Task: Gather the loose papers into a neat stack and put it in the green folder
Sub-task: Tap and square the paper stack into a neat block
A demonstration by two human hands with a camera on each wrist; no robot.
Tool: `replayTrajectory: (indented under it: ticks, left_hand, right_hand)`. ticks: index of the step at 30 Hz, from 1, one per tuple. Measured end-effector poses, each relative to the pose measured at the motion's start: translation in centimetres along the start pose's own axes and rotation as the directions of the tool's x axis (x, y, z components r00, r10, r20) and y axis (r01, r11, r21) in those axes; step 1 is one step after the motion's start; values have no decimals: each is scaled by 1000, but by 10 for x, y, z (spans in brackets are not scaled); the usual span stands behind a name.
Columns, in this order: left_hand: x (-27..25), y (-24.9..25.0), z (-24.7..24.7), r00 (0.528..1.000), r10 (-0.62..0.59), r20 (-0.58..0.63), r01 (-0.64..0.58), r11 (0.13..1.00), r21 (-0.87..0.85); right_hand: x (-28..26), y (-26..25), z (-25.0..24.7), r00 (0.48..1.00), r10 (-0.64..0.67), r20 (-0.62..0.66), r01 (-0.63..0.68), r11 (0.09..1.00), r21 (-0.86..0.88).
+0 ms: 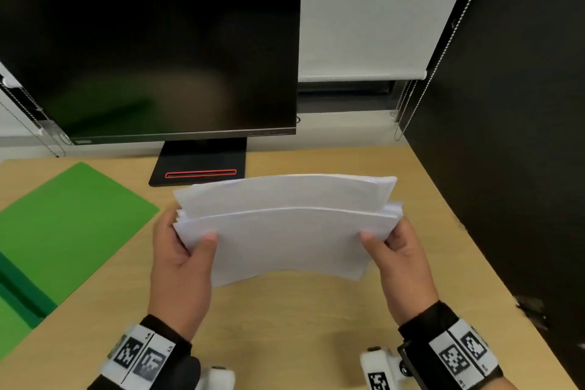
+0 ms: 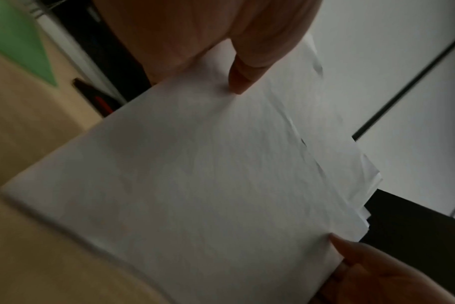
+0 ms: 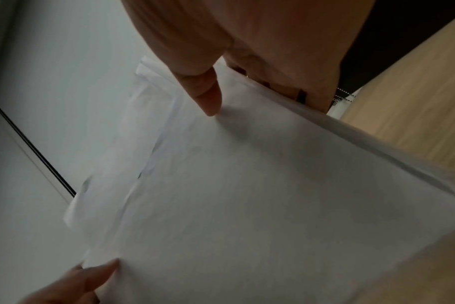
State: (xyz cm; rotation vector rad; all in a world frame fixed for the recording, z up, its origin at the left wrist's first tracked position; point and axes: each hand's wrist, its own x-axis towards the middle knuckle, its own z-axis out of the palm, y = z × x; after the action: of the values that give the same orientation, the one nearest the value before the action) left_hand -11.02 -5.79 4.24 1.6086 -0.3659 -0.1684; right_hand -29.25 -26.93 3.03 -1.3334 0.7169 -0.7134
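A stack of white papers (image 1: 285, 231) is held up over the wooden desk, bowed upward, with some sheets sticking out unevenly at the far edge. My left hand (image 1: 183, 247) grips the stack's left end, thumb on the near face. My right hand (image 1: 395, 247) grips its right end the same way. The left wrist view shows the paper stack (image 2: 208, 185) with my thumb (image 2: 242, 78) pressed on it; the right wrist view shows the stack (image 3: 247, 195) under my right thumb (image 3: 208, 96). The green folder (image 1: 69, 225) lies open on the desk to the left.
A dark monitor (image 1: 152, 54) on a black stand (image 1: 199, 165) stands at the back of the desk (image 1: 285, 326). A black panel (image 1: 522, 136) walls off the right side. Blind cords (image 1: 408, 104) hang at the back right.
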Motion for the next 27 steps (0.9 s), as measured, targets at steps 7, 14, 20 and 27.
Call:
replayTrajectory:
  ticks: [7, 14, 20, 27]
  left_hand:
    - [3, 21, -1, 953, 257, 160, -294, 909, 294]
    - [4, 21, -2, 948, 269, 171, -312, 893, 323]
    - [10, 17, -4, 938, 283, 200, -334, 893, 302]
    - [9, 14, -5, 967, 199, 158, -228, 953, 197]
  right_hand:
    - [0, -13, 9, 996, -88, 30, 88, 996, 10]
    - [4, -46, 16, 975, -219, 43, 213, 971, 111]
    - [17, -62, 19, 967, -246, 60, 234, 959, 161]
    - [31, -59, 14, 980, -185, -70, 198, 932, 302]
